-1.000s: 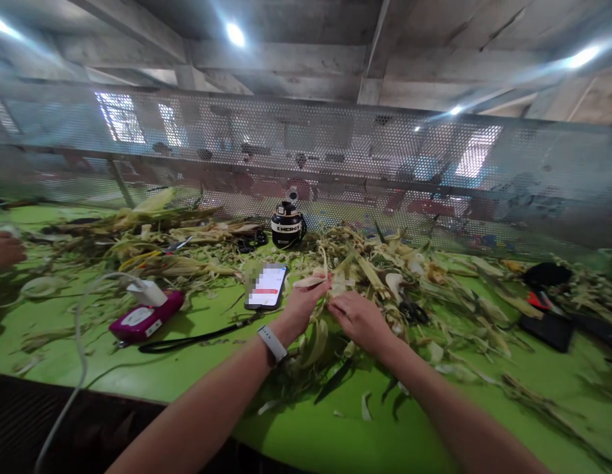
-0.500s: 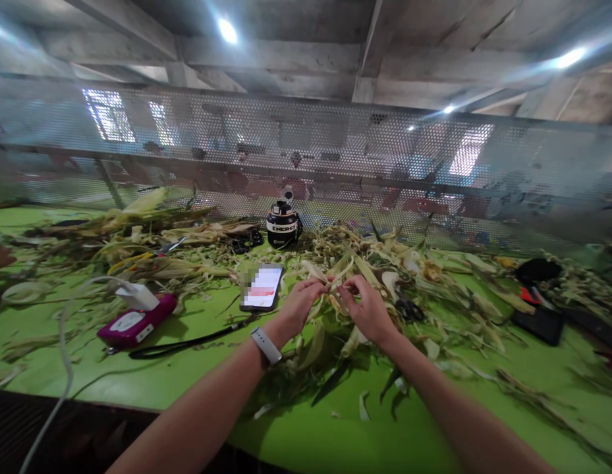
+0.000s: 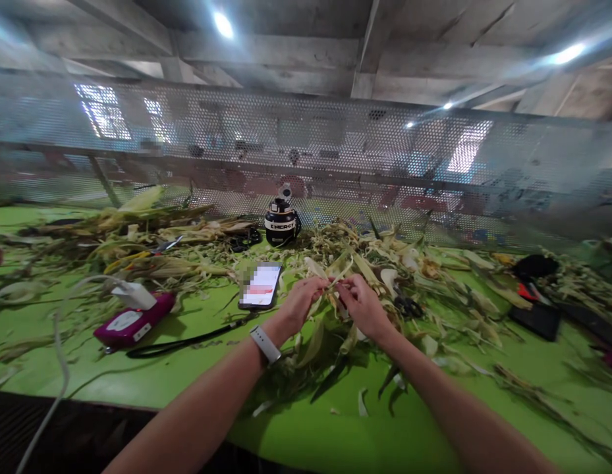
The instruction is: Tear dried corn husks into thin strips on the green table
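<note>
My left hand, with a pale watch band on its wrist, is closed in a pinch on a corn husk. Close beside it, my right hand pinches the same pale husk strip; the fingertips of both hands nearly meet. What lies right between the fingertips is partly hidden. Loose husks spread below and around the hands on the green table. A pair of dark-handled scissors lies just right of my right hand. Left of my left hand rests a phone with its screen lit.
A purple power block with a white plug and cable stands at left, near a black strap. A black round container stands behind. Husk heaps line a perforated metal screen. A dark flat object lies at right.
My right hand's fingers have drawn closer together and nearer to my left hand. The view has shifted slightly. Another person's hand at the far left edge has moved mostly out of view.
</note>
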The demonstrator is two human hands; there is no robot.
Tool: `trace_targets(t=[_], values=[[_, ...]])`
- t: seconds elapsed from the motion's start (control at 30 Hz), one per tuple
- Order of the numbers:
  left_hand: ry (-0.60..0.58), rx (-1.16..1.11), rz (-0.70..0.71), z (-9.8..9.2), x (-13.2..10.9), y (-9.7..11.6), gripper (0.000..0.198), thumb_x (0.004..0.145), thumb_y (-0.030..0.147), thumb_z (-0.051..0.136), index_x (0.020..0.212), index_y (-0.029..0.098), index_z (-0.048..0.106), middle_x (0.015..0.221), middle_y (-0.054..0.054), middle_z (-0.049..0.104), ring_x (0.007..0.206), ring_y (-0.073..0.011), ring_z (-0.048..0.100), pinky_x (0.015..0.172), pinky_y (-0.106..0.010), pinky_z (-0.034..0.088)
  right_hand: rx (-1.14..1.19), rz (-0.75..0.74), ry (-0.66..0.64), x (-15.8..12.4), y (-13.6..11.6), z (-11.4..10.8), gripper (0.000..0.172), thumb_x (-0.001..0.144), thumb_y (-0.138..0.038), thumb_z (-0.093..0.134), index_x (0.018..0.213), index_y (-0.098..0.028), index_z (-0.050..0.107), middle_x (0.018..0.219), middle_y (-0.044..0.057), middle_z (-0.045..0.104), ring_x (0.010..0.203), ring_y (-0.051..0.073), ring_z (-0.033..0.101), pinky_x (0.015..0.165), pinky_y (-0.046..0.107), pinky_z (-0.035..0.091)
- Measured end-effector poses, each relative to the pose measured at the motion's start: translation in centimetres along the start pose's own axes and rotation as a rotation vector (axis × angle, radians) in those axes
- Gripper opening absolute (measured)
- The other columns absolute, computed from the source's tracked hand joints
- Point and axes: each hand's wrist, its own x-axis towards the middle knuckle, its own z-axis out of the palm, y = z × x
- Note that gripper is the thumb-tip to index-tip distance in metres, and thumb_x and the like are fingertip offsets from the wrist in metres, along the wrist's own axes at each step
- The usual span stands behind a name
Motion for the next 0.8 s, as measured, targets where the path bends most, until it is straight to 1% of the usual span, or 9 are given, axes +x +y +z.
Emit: trace_targets(t=[0.07,0.1,0.17,0.23,0.3,0.47,0.63,0.73,0.8], values=[[-0.054,-0.105,-0.070,0.4,0.0,0.2,0.017,0.063,0.033,0.072,0.068,0.016,0.070,0.072,-0.005,0.067,0.071,-0.0165,0.057,0.069,-0.027,0.044,0.024,0.015,0.015,0.0,0.0,0.0,0.025,0.083,-0.046,0.049,0.082,-0.021,0.047,0.069,0.002,0.062,0.058,0.016,0.058,0.052,0.027,0.044],[-0.070,-0.118,-0.081,0.5,0.0,0.3,0.021,0.060,0.035,0.075,0.070,0.016,0.071,0.073,-0.004,0.068,0.073,-0.0166,0.058,0.070,-0.027,0.044,0.050,0.037,0.013,0.0,-0.1,0.0,0.025,0.082,-0.047,0.050,0.081,-0.021,0.046,0.068,0.002,0.061,0.055,0.015,0.058,0.049,0.027,0.044],[-0.069,-0.117,-0.093,0.5,0.0,0.3,0.028,0.055,0.038,0.079,0.071,0.016,0.072,0.073,-0.004,0.068,0.074,-0.0161,0.058,0.073,-0.027,0.044,0.112,0.104,-0.006,0.0,-0.2,0.0,0.026,0.082,-0.048,0.050,0.082,-0.023,0.044,0.064,0.000,0.059,0.045,0.014,0.054,0.041,0.026,0.041],[-0.069,-0.113,-0.107,0.4,0.1,0.3,0.033,0.053,0.040,0.081,0.073,0.016,0.072,0.074,-0.003,0.068,0.072,-0.0139,0.057,0.073,-0.026,0.044,0.147,0.159,-0.023,-0.1,-0.4,0.0,0.027,0.082,-0.050,0.049,0.083,-0.024,0.042,0.058,-0.003,0.054,0.036,0.012,0.047,0.034,0.025,0.036],[-0.087,-0.142,-0.131,0.3,0.1,0.2,0.036,0.052,0.038,0.082,0.077,0.015,0.071,0.079,-0.003,0.068,0.071,-0.0120,0.057,0.074,-0.026,0.044,0.144,0.162,-0.021,-0.2,-0.5,0.0,0.027,0.082,-0.050,0.049,0.083,-0.025,0.041,0.054,-0.005,0.052,0.032,0.011,0.044,0.032,0.025,0.034],[-0.105,-0.237,-0.161,0.2,0.0,0.3,0.040,0.053,0.032,0.084,0.086,0.015,0.069,0.083,-0.002,0.067,0.074,-0.0106,0.059,0.078,-0.026,0.047,0.076,0.113,-0.007,-0.2,-0.4,-0.1,0.025,0.083,-0.048,0.048,0.085,-0.023,0.043,0.056,-0.004,0.054,0.035,0.011,0.044,0.037,0.025,0.035],[-0.084,-0.216,-0.167,0.3,-0.1,0.3,0.039,0.052,0.033,0.084,0.082,0.014,0.067,0.082,-0.002,0.066,0.075,-0.0109,0.059,0.076,-0.027,0.049,0.027,0.041,0.028,0.1,0.2,-0.3,0.024,0.084,-0.045,0.047,0.087,-0.021,0.046,0.066,0.001,0.061,0.053,0.014,0.054,0.049,0.027,0.039],[-0.075,-0.193,-0.157,0.3,0.0,0.2,0.039,0.053,0.034,0.083,0.081,0.014,0.066,0.080,-0.001,0.066,0.071,-0.0108,0.059,0.074,-0.028,0.050,-0.004,0.036,0.033,0.2,0.5,-0.3,0.024,0.085,-0.045,0.047,0.088,-0.021,0.047,0.064,-0.001,0.060,0.052,0.014,0.053,0.051,0.026,0.039],[-0.055,-0.182,-0.144,0.2,0.0,0.2,0.039,0.053,0.035,0.083,0.081,0.014,0.065,0.079,-0.001,0.066,0.069,-0.0106,0.059,0.073,-0.029,0.051,-0.035,0.029,0.049,0.1,0.5,-0.3,0.027,0.084,-0.046,0.049,0.094,-0.020,0.047,0.059,-0.004,0.056,0.051,0.013,0.051,0.051,0.026,0.038]])
